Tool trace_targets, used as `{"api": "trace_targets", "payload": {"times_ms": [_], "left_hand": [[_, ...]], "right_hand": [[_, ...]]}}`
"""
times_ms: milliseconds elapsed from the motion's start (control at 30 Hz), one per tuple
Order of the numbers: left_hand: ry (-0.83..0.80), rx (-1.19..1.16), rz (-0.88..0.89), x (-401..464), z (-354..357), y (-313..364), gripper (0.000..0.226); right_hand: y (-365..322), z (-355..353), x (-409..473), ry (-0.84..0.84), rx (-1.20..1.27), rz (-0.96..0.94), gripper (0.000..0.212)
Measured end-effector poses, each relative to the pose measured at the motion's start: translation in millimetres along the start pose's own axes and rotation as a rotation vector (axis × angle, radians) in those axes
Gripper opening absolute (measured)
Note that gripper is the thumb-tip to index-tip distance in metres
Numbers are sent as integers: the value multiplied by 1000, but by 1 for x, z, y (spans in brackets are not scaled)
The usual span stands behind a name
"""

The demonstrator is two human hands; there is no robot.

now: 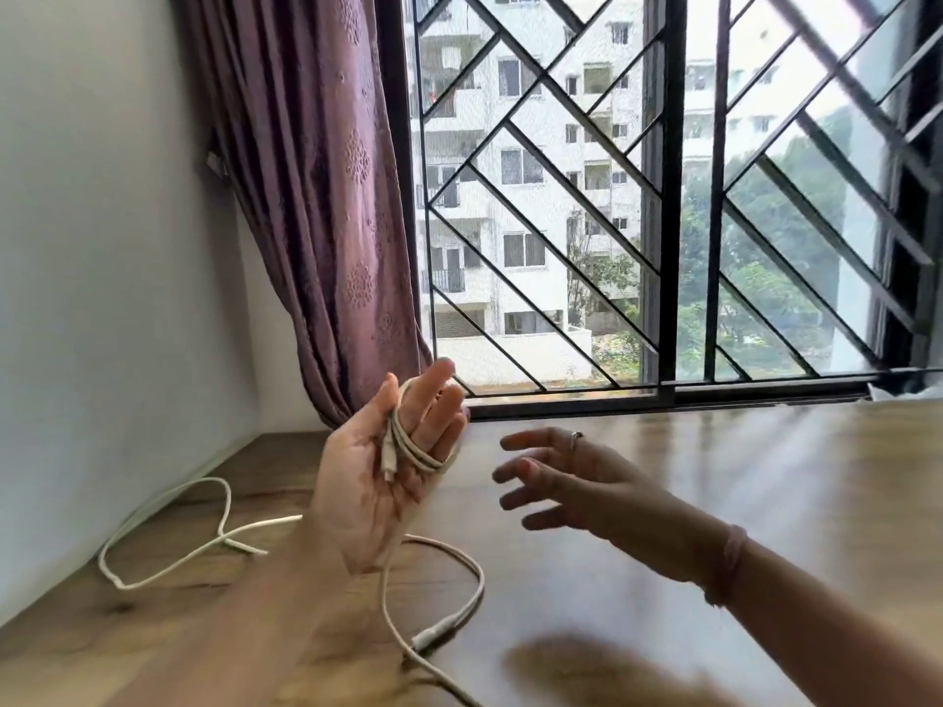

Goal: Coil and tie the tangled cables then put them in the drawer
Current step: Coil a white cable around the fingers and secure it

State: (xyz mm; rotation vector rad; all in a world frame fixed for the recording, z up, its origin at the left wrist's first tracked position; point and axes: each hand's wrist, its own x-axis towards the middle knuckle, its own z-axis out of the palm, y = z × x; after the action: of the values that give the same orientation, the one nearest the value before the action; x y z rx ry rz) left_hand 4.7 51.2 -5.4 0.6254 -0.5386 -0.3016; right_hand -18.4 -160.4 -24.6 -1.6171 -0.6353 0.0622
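Slipping is the main risk: the white cable point(413, 454) is only looped a few turns around the straight fingers point(433, 405) of the left hand point(377, 472), nothing clenched on it, so the turns could slide off. Right hand point(576, 492), at 3 o'clock of the left, is released, fingers spread, holding nothing. The loose tail trails over the bench point(714, 502) toward 6 and 9 o'clock and could snag; plug ends show.
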Motion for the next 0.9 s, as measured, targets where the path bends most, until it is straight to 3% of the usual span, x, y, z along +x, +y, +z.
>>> {"api": "trace_targets", "payload": {"times_ms": [100,200,367,500,600,700,833,900], "left_hand": [[-164,-99,-136,-6,10,-9,53],[-212,-71,-213,-7,11,-10,73],[-205,-13,-243,-6,8,-8,78],[-408,-174,-282,-6,3,-9,61],[-473,-230,-238,-6,3,-5,60],[-420,-206,-173,-7,5,-1,61],[-153,5,-15,-4,7,-8,57],[-100,70,66,1,4,-10,50]], "right_hand": [[2,25,-1,-90,198,-9,53],[5,44,-3,-160,258,-49,50],[3,40,-5,8,207,-76,23],[0,32,-1,69,267,-5,22],[-4,25,-1,85,188,30,23],[-3,28,-2,19,59,59,26],[0,44,-6,-175,47,227,28],[-1,46,-8,-192,-69,211,33]]}}
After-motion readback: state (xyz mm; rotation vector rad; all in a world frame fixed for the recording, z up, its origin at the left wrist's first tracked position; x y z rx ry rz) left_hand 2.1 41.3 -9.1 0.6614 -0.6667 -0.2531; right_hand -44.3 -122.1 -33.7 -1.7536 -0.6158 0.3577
